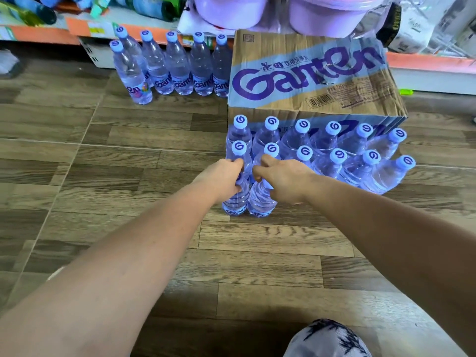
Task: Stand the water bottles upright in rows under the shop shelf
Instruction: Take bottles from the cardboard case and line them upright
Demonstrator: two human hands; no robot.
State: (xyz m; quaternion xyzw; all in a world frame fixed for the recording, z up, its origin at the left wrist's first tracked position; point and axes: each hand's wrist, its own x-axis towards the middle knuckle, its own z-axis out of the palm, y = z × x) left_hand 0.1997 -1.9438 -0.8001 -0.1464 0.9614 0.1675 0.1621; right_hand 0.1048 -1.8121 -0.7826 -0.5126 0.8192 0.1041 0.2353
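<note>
Fingers of the left hand grasp the near-left bottle's neck; the right hand grasps the near-right bottle. Both bottles stand upright on the floor in front of the cardboard box, touching the bottle cluster there. Left of the box, six bottles stand under the shelf.

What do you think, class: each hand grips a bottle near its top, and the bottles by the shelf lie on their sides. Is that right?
Not quite. The left hand grips one bottle near its top and the right hand the next bottle, but the bottles by the shelf stand upright, not on their sides. The head view shows it.
</note>
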